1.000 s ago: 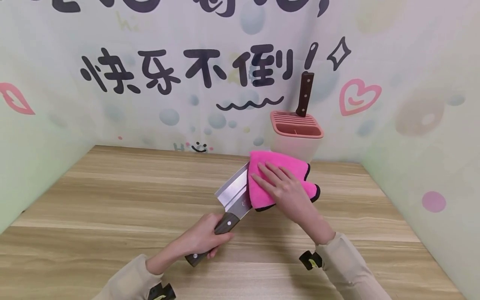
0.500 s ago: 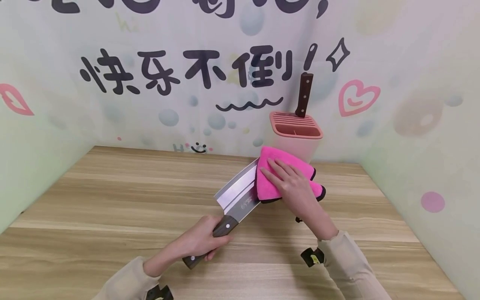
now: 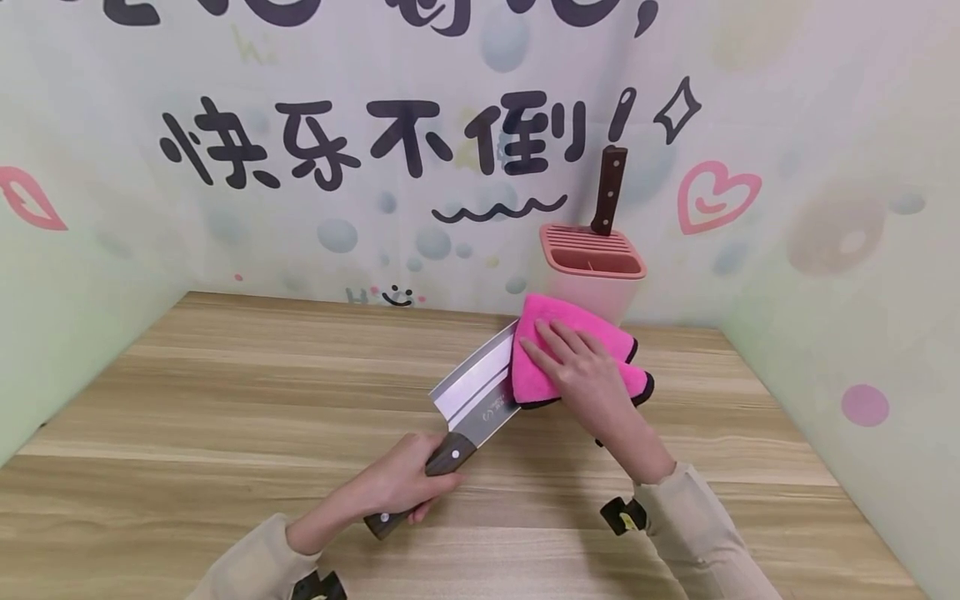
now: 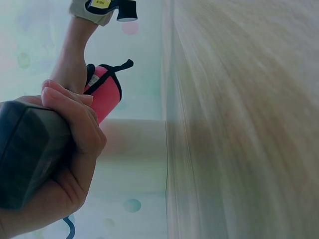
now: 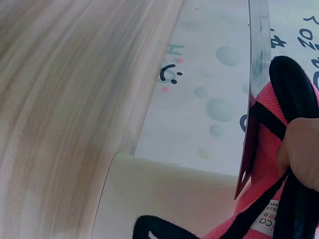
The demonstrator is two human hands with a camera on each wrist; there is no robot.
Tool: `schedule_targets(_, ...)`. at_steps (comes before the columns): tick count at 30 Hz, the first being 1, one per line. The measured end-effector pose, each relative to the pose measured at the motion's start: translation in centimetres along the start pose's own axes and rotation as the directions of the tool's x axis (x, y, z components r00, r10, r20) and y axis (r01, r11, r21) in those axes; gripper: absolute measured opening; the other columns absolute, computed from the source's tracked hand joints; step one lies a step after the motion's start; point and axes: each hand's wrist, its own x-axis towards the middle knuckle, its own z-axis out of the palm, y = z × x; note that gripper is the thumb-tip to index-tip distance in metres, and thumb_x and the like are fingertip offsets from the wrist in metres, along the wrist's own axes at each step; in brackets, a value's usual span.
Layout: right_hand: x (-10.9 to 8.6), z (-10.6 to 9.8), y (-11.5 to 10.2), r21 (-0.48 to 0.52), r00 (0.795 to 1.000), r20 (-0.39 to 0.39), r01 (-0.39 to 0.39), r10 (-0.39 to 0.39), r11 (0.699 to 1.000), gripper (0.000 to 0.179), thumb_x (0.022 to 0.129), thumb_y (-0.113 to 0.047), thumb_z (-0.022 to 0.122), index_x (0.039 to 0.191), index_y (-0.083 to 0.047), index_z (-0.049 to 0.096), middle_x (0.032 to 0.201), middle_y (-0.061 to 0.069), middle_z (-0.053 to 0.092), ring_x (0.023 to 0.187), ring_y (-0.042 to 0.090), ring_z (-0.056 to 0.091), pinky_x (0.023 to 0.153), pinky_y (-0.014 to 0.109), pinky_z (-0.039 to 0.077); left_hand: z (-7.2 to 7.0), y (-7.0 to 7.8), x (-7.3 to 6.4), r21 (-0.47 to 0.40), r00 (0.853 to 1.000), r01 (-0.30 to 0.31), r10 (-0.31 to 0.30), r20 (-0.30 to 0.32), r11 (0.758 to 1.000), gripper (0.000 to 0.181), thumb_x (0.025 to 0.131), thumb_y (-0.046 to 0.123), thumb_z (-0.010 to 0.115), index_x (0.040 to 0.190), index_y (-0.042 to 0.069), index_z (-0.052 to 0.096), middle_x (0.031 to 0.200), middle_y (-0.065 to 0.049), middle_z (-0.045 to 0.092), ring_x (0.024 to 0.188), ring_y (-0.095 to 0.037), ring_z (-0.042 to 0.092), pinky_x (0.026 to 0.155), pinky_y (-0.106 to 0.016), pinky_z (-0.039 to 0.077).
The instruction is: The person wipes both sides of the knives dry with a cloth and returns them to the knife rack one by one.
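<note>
The left hand (image 3: 401, 473) grips the dark wooden handle of a cleaver (image 3: 474, 392), fingers curled round it. Its broad steel blade slants up and to the right; the far part is hidden under a pink cloth (image 3: 536, 367) with black edging. On the cloth lies the right hand (image 3: 591, 377), fingers spread over it against the blade. In the right wrist view the thumb holds the folded cloth (image 5: 269, 154) beside the blade (image 5: 259, 45), seen edge-on. The left wrist view shows the handle's butt end (image 4: 35, 154) in the fist, held apart from the table.
Behind the cloth stands a pale knife block (image 3: 588, 292) with a pink slotted top. A knife with a brown riveted handle (image 3: 609, 190) is upright in it. Wood-grain table (image 3: 300, 375) lies below, with a printed backdrop behind and walls at both sides.
Over the past second, the right hand and the cloth have slid up and right along the blade, baring more of it. In the last half second they have barely moved. The left hand keeps its grip.
</note>
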Motion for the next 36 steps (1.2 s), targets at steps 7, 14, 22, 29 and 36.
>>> schedule_targets(7, 0.4, -0.3, -0.9, -0.047, 0.999, -0.007, 0.053, -0.053, 0.998, 0.043, 0.077, -0.001, 0.063, 0.118, -0.013, 0.058, 0.121, 0.013, 0.055, 0.113, 0.029, 0.049, 0.089, 0.039, 0.044, 0.1, 0.1, 0.1, 0.011, 1.0, 0.006, -0.006, -0.005, 1.0, 0.015, 0.083, 0.007, 0.058, 0.078, 0.002, 0.045, 0.04, 0.001, 0.044, 0.03, -0.006, 0.042, 0.028, -0.03, 0.04)
schedule_targets(14, 0.6, -0.7, -2.0, -0.064, 0.995, -0.026, 0.097, -0.099, 0.993, 0.045, 0.075, -0.004, 0.068, 0.118, -0.014, 0.059, 0.119, 0.01, 0.056, 0.112, 0.028, 0.05, 0.091, 0.039, 0.043, 0.2, 0.3, 0.3, 0.019, 1.0, 0.006, -0.006, -0.004, 1.0, 0.013, 0.082, 0.006, 0.056, 0.078, 0.002, 0.045, 0.041, 0.0, 0.045, 0.03, -0.006, 0.042, 0.028, -0.031, 0.041)
schedule_targets(22, 0.6, -0.8, -3.1, -0.066, 0.987, -0.047, 0.149, -0.152, 0.987, 0.046, 0.073, -0.007, 0.07, 0.117, -0.016, 0.059, 0.118, 0.008, 0.057, 0.113, 0.026, 0.049, 0.091, 0.039, 0.043, 0.2, 0.5, 0.5, 0.007, 1.0, 0.015, -0.015, 0.001, 1.0, 0.013, 0.082, 0.006, 0.057, 0.078, 0.002, 0.045, 0.041, 0.0, 0.045, 0.03, -0.007, 0.043, 0.029, -0.031, 0.04)
schedule_targets(29, 0.7, -1.1, -4.0, -0.06, 0.978, -0.04, 0.201, -0.203, 0.978, 0.052, 0.071, -0.009, 0.073, 0.12, -0.017, 0.057, 0.121, 0.008, 0.055, 0.115, 0.026, 0.048, 0.094, 0.038, 0.04, 0.2, 0.5, 0.6, -0.004, 1.0, 0.019, -0.019, 0.004, 1.0, 0.013, 0.083, 0.006, 0.058, 0.078, 0.002, 0.046, 0.041, 0.001, 0.043, 0.03, -0.007, 0.043, 0.029, -0.032, 0.041)
schedule_targets(36, 0.9, -1.2, -4.6, -0.104, 0.955, -0.074, 0.278, -0.286, 0.955, 0.045, 0.074, -0.012, 0.069, 0.118, -0.017, 0.059, 0.122, 0.008, 0.055, 0.114, 0.025, 0.049, 0.095, 0.038, 0.04, 0.2, 0.4, 0.9, -0.004, 1.0, 0.007, -0.007, 0.015, 1.0, 0.011, 0.083, 0.005, 0.057, 0.08, 0.002, 0.046, 0.042, 0.001, 0.043, 0.03, -0.007, 0.042, 0.029, -0.031, 0.041)
